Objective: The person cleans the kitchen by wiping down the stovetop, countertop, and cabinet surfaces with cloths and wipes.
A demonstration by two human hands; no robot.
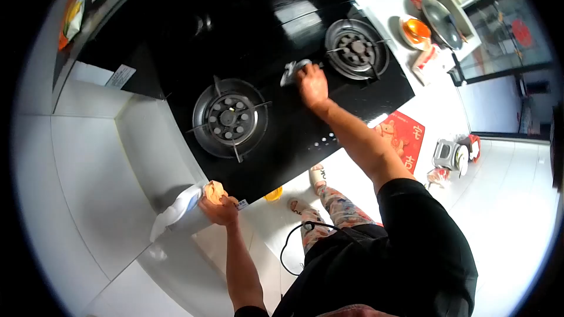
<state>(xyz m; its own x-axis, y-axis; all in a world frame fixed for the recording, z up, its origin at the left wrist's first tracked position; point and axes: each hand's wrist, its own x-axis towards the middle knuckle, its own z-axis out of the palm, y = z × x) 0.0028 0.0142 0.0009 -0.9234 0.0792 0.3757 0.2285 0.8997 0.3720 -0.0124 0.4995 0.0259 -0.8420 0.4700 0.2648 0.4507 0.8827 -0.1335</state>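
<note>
Packet: an orange, white and green packet (71,20) stands at the upper left edge of the view.
White sheet: a limp white piece (175,214), perhaps plastic, lies on the ledge just left of the left hand, reaching up to it.
Left hand: the left hand (220,211) grasps a bunched peach-coloured cloth (215,191) near the cooktop's lower left corner.
Left burner: the round burner (228,118) sits in its metal pan, with the supports around it.
Yellow item: a small yellow thing (274,194) shows just beyond the front edge; its kind is unclear.
Right hand: the right hand (313,86) has its fingers closed over a crumpled grey cloth (291,74), which lies against the black cooktop (281,116) between the two burners.
Drops: whitish spots (324,140) dot the glass near the front edge, below the right hand.
Right burner: the second burner (356,50) is near the right hand, apart from it.
Mat: a red mat (408,140) lies on the floor.
Worktop: an orange item (418,28) sits in a pale bowl on the white worktop (385,14).
</note>
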